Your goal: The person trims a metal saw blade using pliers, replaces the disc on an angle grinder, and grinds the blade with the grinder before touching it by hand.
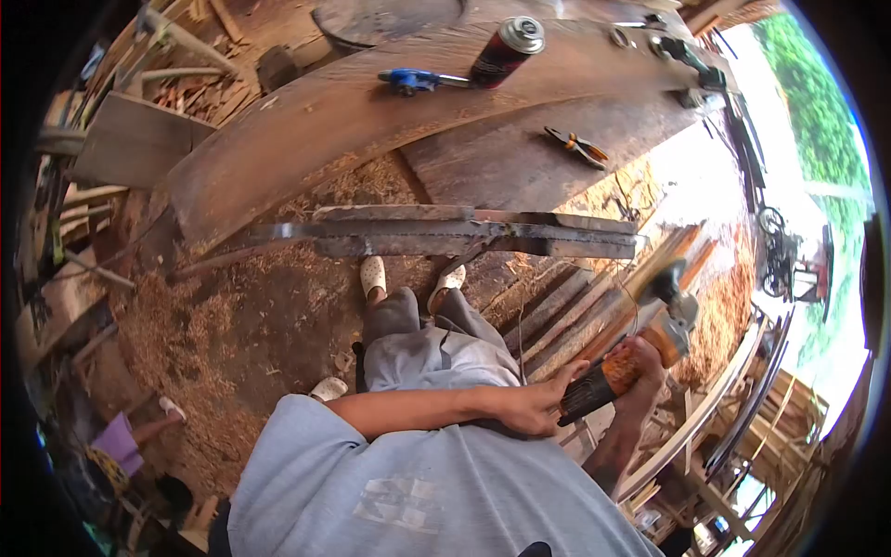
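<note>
An orange and black angle grinder (594,394) is in front of my body on the right, its dark disc (666,278) pointing away from me. My right hand (640,367) is closed around the grinder near its orange head. At the rear end of its black body, my left hand (531,407) is closed on it, with some fingers hidden. Ahead of my feet, a long metal strip with a jagged edge (418,234) lies between wooden pieces (390,213).
A large wooden slab (306,153) carries a canister (509,54) and a blue tool (408,81). Pliers (577,148) rest on a lower board (483,167). Wooden planks (566,311) lie right of my legs. Wood shavings (213,371) cover the ground. Another person (121,441) is at far left.
</note>
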The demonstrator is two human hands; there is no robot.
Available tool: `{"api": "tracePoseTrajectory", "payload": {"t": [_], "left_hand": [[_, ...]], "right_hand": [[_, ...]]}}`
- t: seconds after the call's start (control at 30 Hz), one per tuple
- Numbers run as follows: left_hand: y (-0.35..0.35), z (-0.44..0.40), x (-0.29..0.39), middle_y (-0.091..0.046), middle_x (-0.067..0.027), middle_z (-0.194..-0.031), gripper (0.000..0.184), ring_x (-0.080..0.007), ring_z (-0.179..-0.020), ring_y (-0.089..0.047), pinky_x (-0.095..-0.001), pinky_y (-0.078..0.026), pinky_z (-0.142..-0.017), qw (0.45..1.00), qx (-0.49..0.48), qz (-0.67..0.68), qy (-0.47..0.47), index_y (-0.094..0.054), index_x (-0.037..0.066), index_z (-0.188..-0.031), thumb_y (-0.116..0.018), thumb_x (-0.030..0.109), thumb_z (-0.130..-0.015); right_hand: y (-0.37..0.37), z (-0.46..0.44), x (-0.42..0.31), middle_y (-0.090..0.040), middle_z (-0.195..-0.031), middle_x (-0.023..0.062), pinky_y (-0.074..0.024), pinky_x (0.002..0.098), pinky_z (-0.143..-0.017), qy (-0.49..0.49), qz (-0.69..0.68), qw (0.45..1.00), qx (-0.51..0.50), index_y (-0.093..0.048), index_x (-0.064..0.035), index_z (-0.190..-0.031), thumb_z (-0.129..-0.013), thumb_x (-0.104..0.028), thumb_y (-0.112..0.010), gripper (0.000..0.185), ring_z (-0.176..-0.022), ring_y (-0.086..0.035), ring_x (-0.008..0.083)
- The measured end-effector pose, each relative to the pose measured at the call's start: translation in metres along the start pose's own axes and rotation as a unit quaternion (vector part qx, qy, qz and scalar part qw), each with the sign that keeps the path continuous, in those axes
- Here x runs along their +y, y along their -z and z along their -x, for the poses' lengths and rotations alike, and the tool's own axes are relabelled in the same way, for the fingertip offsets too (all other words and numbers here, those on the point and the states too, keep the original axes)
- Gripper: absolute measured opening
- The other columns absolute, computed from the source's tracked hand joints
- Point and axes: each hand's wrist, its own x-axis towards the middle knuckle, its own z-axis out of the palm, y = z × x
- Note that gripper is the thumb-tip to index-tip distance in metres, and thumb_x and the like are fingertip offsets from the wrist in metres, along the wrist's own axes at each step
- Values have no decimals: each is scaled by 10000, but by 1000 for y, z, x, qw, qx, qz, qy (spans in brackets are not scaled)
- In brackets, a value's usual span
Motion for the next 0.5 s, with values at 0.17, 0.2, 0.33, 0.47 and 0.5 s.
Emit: {"api": "tracePoseTrajectory", "payload": {"t": [0.17,0.2,0.33,0.47,0.5], "left_hand": [[-11,-8,9,-415,-195,-1473,1142,-314,-1407,-400,-401,-338,-1179,984,102,89,112,-79,3,-1549,-868,112,-731],[-6,-6,16,-440,-181,-1453,1072,-296,-1367,-438,-399,-377,-1145,975,114,127,143,-150,0,-1522,-853,85,-717],[15,15,57,-624,-107,-1240,762,-225,-1161,-599,-378,-493,-1007,937,111,247,222,-458,9,-1339,-837,26,-677],[25,27,65,-704,-54,-1062,643,-186,-1013,-664,-334,-541,-904,918,129,282,248,-577,30,-1238,-856,7,-659],[28,29,65,-705,-49,-1062,633,-179,-1004,-667,-324,-545,-887,919,133,279,244,-587,28,-1226,-861,3,-656]], "right_hand": [[-74,45,-29,-724,-904,26,-519,283,-704,-16,186,982,4,-732,6,-1054,-793,-194,-862,353,-783,-669,131],[-79,46,-21,-735,-943,33,-527,279,-730,-40,207,978,7,-741,-8,-1084,-792,-223,-876,387,-812,-675,131],[-125,63,-25,-737,-975,43,-538,298,-772,-22,261,963,-56,-724,8,-1110,-794,-175,-871,394,-857,-675,130],[-153,66,-22,-749,-973,80,-547,319,-802,-22,322,943,-75,-706,19,-1120,-797,-150,-839,388,-884,-688,144],[-158,66,-21,-753,-968,99,-550,326,-808,-6,338,938,-71,-702,22,-1116,-794,-159,-832,391,-889,-696,150]]}}
